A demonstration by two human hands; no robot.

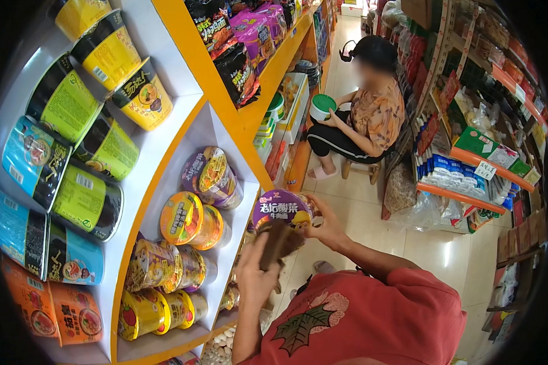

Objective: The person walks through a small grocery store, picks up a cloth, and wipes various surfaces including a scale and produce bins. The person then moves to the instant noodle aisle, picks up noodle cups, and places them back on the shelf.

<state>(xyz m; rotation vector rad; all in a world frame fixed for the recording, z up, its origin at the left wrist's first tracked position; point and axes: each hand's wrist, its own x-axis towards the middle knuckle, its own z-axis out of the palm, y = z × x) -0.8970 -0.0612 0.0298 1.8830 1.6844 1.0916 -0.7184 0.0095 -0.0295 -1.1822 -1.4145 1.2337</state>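
Note:
My right hand (329,224) grips an instant noodle cup (274,203) by its side, its purple lid turned up toward me. In my left hand (257,269) is a dark brown cloth (281,244), held against the lower edge of that lid. To the left, a shelf compartment holds another purple-lidded noodle cup (210,175) and an orange-lidded cup (181,218). Below them lie patterned noodle cups (157,264) and yellow noodle cups (145,315), on their sides with some lids facing outward.
Large noodle tubs (68,109) fill the white shelf at far left. Bagged noodles (237,68) sit on a yellow-edged shelf ahead. In the aisle, a person (376,100) on a wooden stool (360,171) holds a green-lidded tub (322,107). Packed goods line the right-hand rack (479,171).

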